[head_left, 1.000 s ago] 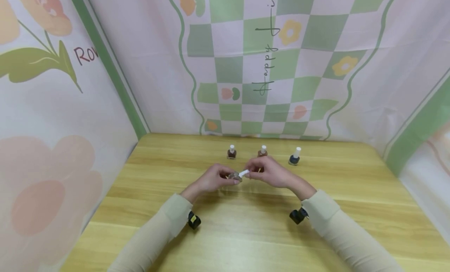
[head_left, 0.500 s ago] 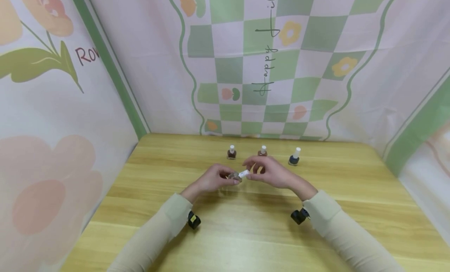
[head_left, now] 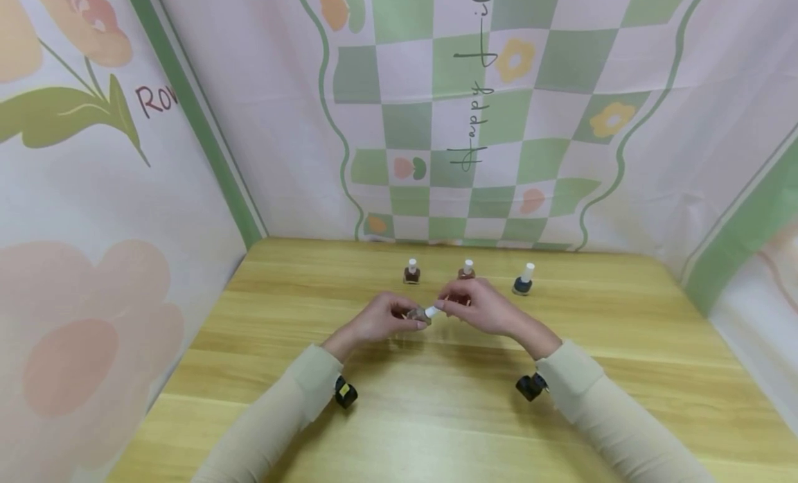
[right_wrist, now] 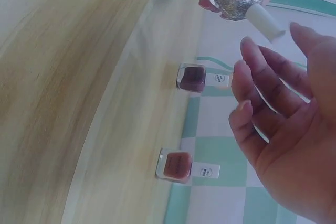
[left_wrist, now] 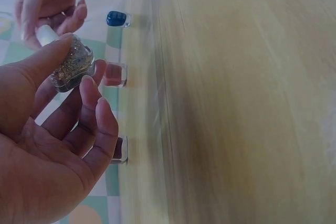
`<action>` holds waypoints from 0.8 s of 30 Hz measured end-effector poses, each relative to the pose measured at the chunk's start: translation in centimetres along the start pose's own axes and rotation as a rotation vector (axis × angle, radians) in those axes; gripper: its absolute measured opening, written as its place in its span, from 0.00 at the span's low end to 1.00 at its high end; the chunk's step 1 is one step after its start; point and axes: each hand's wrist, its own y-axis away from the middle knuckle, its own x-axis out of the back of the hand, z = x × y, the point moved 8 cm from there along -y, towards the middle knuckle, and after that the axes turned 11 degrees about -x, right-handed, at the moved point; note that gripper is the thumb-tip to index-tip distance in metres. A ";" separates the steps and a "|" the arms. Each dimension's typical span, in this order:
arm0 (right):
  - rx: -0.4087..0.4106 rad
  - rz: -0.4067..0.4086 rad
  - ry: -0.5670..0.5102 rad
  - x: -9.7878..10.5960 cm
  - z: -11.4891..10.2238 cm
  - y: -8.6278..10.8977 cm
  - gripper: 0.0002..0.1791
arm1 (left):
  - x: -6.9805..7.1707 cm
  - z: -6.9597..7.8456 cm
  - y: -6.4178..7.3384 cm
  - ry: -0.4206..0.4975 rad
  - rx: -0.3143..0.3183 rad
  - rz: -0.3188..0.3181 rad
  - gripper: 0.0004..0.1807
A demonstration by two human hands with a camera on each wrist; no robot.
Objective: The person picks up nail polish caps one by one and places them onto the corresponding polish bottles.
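My left hand (head_left: 377, 320) holds a nail polish bottle (left_wrist: 76, 66) of clear glass with silvery glitter between thumb and fingers, above the table. The bottle tilts, its white cap (right_wrist: 262, 20) pointing toward my right hand (head_left: 483, 308). In the right wrist view the right hand's fingers are spread and loosely bent, with the thumb tip close beside the cap's end. Whether the thumb touches the cap, I cannot tell. The cap sits on the bottle's neck.
Three more white-capped polish bottles stand in a row near the table's back edge: dark brown-red (head_left: 411, 276), reddish-brown (right_wrist: 177, 165), and dark blue (head_left: 522, 285). My right hand partly covers the reddish-brown one in the head view. A patterned curtain (head_left: 405, 123) hangs behind the wooden table (head_left: 424, 414).
The right hand's fingers were at the cap, spread away from it, then came back near its end. The cap's printed label showed half a second ago and has turned from view. The left hand stays put.
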 end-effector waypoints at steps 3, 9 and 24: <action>0.026 -0.010 0.001 0.0 -0.3 0.2 0.15 | 0.0 -0.1 0.0 -0.008 0.002 0.004 0.06; 0.042 -0.061 -0.019 -0.4 -0.8 0.1 0.08 | 0.0 -0.1 0.0 -0.008 0.009 0.003 0.06; 0.026 -0.058 -0.005 -0.2 -0.9 0.1 0.19 | 0.1 0.2 0.2 -0.020 0.011 0.005 0.06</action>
